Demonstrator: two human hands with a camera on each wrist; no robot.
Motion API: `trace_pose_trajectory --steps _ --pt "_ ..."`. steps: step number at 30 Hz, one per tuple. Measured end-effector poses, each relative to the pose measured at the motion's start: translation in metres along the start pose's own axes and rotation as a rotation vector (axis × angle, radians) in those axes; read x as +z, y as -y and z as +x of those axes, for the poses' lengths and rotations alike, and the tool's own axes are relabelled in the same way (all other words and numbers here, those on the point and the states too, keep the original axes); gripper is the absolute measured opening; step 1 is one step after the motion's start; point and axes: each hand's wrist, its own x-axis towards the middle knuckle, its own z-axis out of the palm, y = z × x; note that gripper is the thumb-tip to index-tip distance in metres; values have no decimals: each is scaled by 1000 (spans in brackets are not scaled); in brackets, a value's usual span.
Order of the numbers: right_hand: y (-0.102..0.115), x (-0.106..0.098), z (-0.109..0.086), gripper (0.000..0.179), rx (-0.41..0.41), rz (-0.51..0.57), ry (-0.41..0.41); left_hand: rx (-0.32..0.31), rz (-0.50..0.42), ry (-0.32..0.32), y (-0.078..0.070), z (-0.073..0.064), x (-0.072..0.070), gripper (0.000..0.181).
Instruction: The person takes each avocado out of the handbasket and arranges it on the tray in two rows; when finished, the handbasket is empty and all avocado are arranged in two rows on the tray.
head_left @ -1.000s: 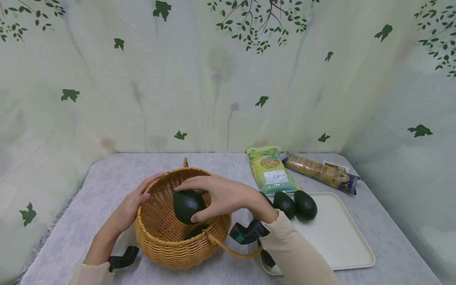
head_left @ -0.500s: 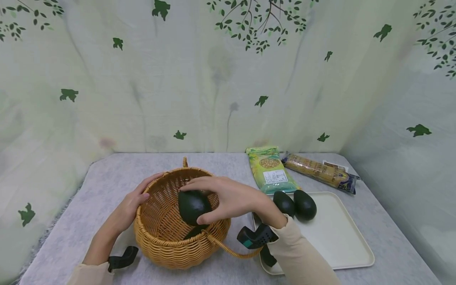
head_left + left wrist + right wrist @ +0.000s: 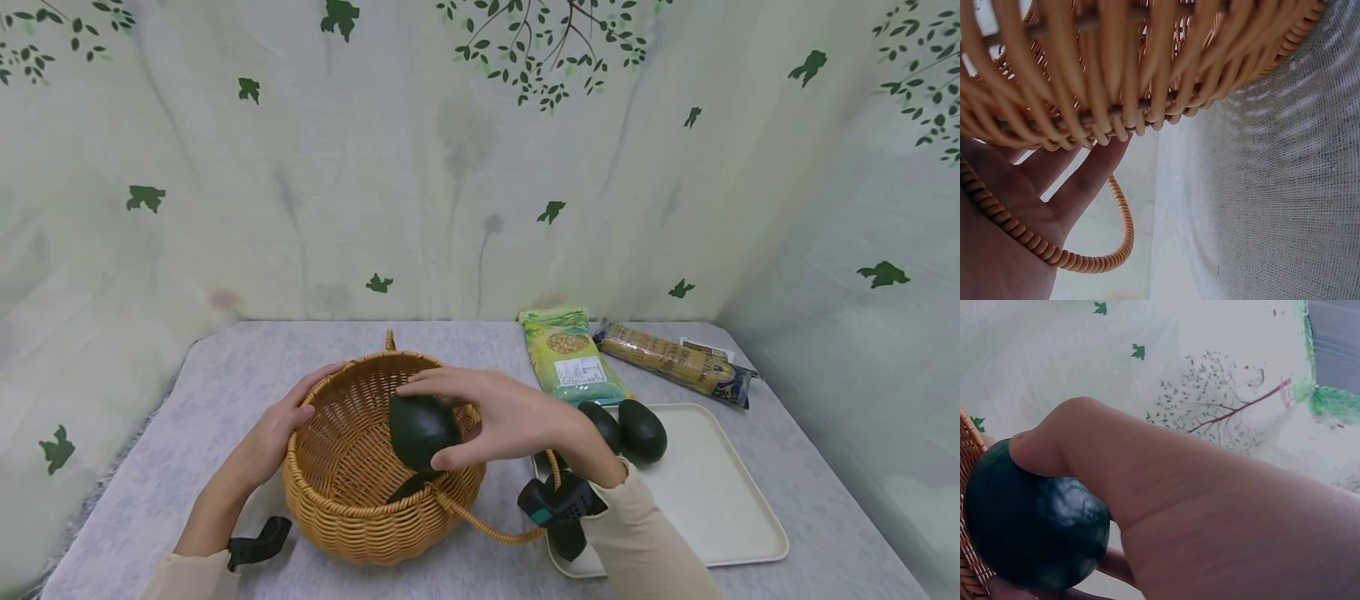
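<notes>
My right hand [image 3: 510,417] holds a dark green avocado [image 3: 422,433] between thumb and fingers, over the right side of the wicker basket [image 3: 352,533]. In the right wrist view the thumb lies along the top of the held avocado [image 3: 1035,519], close to the basket's weave. Lower in the basket another dark green avocado [image 3: 408,488] shows in part. My left hand [image 3: 272,435] grips the basket's left rim, thumb over the edge. From the left wrist, its fingers [image 3: 1094,172] are seen against the outside of the weave.
Right of the basket, a cream tray [image 3: 727,508] bears several avocados [image 3: 642,433], some hidden by the right arm. A basket handle [image 3: 502,537] hangs toward the tray. Behind are a green and yellow food bag [image 3: 566,350] and a long pasta packet [image 3: 667,360].
My right hand has drifted right with the avocado, from the basket's middle toward its right rim. The left hand and basket have stayed in place.
</notes>
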Motion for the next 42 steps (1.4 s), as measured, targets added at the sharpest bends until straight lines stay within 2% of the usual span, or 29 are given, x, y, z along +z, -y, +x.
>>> trace_pose_trajectory --steps 6,12,19,22,27,34,42 --pt "1 -3 -9 72 13 33 -14 4 -5 3 0 0 0 52" --pt "-2 -4 -20 72 30 115 -28 -4 -3 0 -1 0 0 52" --pt "-4 -4 -32 71 71 270 -45 -2 -6 -1 -2 0 0 52" --pt "-5 -5 -39 71 93 295 -58 -5 -5 -1 -2 0 0 52" --pt "-6 -7 -50 73 115 292 -93 -8 -10 2 -1 0 -1 53" --pt "-10 -10 -63 72 77 267 -113 -19 -28 9 -1 1 -1 53" --pt "-17 -11 -80 71 100 263 -141 -23 -41 11 -1 0 0 53"
